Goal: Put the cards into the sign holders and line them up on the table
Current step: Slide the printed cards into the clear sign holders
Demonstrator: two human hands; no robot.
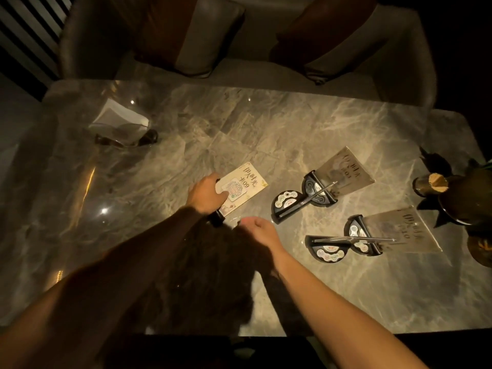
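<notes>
Single head-worn wide-angle view, looking steeply down and forward over the marble worktop (266, 123) at close range; a sofa (239, 49) borders the far edge.

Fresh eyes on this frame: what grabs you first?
The lit card printed with 09 at table centre, held in the left hand with a dark holder base under it. Next, the two black sign holders to the right, clear panels already carrying cards. The right hand hovers open and empty, near the card.
</notes>
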